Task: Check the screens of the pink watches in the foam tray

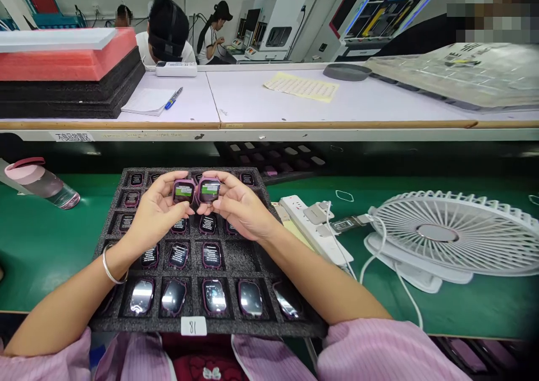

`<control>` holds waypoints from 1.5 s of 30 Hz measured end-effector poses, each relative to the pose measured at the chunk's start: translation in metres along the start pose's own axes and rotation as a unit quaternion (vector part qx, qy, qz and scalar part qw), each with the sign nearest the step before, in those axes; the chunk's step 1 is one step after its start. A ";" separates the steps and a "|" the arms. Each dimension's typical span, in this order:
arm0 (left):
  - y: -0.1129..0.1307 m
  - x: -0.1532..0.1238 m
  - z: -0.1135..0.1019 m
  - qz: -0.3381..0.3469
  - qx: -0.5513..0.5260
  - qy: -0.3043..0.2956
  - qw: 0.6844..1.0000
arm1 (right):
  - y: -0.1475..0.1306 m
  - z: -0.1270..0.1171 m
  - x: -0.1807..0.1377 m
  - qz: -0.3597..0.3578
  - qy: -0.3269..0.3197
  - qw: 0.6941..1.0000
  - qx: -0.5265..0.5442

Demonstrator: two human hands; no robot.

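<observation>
Spreading beneath the fingers (176, 175), a black foam tray (147, 326) bears rows of watches. Left hand (159, 206) and right hand (242, 206) each pinch one between thumb and fingertips: left watch (184, 191), right watch (209, 191), side by side. Good handling keeps both tilted alike, thumbs clear of the lit screens (209, 189).

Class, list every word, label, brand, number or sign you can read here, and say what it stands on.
"81": handwritten on the white label on the front edge of the foam tray.
"不良品放置区", apparently: on the sticker on the shelf edge; slightly blurred.
Too small or blurred to read: screens of the held watches and tray watches; yellow sheet; faded shelf-edge print.
No brand is readable.
</observation>
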State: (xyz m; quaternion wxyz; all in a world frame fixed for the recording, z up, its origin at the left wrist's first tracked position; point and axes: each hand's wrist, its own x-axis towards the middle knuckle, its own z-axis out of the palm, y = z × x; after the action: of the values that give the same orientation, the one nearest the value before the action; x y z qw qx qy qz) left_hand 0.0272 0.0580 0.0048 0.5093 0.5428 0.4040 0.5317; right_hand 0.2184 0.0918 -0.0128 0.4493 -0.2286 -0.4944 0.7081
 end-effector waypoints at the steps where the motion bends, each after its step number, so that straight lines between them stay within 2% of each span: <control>1: -0.002 -0.001 0.000 -0.005 0.002 0.001 1.000 | 0.003 -0.001 -0.002 0.005 0.003 1.000 0.002; 13: -0.015 0.001 -0.001 -0.024 0.035 0.031 0.999 | 0.017 -0.007 -0.002 0.019 0.006 1.000 0.012; 27: -0.014 -0.002 -0.001 -0.037 0.018 0.015 0.999 | 0.019 -0.006 -0.002 0.009 0.029 1.000 -0.008; 38: -0.018 0.001 -0.003 -0.037 -0.001 0.010 0.999 | 0.020 -0.008 0.000 -0.002 0.023 1.000 -0.009; 40: -0.012 0.000 -0.005 -0.041 -0.007 -0.003 0.999 | 0.014 -0.006 -0.001 0.010 0.021 1.000 -0.008; 42: 0.000 -0.007 -0.011 -0.057 -0.019 -0.055 0.997 | 0.001 -0.003 -0.007 0.031 0.002 1.000 0.001; 44: 0.018 -0.021 -0.022 -0.082 -0.033 -0.122 0.989 | -0.016 0.000 -0.024 0.058 -0.032 0.998 0.011; 45: 0.027 -0.029 -0.029 -0.098 -0.034 -0.125 0.987 | -0.025 0.002 -0.037 0.077 -0.055 0.995 0.007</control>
State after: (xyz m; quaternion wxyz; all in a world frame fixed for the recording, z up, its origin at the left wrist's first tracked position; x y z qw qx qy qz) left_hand -0.0075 0.0287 0.0239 0.6234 0.5452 0.3705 0.4206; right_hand 0.2453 0.0620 0.0066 0.3673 -0.2236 -0.4941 0.7556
